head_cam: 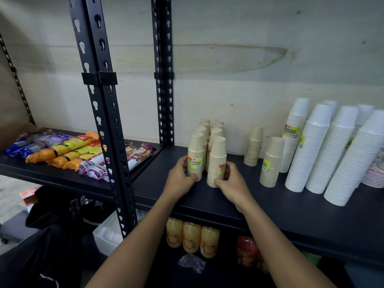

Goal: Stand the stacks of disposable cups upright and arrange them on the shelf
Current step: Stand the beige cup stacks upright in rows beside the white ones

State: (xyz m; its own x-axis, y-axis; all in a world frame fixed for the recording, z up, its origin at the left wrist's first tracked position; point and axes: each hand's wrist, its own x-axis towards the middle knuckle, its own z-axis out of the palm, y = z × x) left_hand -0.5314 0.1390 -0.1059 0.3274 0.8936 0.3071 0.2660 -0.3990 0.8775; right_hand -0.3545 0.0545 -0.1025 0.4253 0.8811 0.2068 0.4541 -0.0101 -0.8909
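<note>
The left hand (181, 177) covers part of the bottom of the front tan stack (195, 150). The right hand (231, 180) covers some of the sticker (221, 167) on the next stack (217, 154). Behind the hands, the back tan stacks (205, 126) are mostly hidden. Far right of the right hand, the last white stack (361, 161) and pink plates (376, 174) run off the edge. Under the hands, the shelf (207, 203) hides the tops of the yellow bottles (191, 238).

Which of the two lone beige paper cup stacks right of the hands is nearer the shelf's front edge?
The yellow-labelled beige stack beside the white cup stacks; the other beige stack stands back near the wall.
</note>
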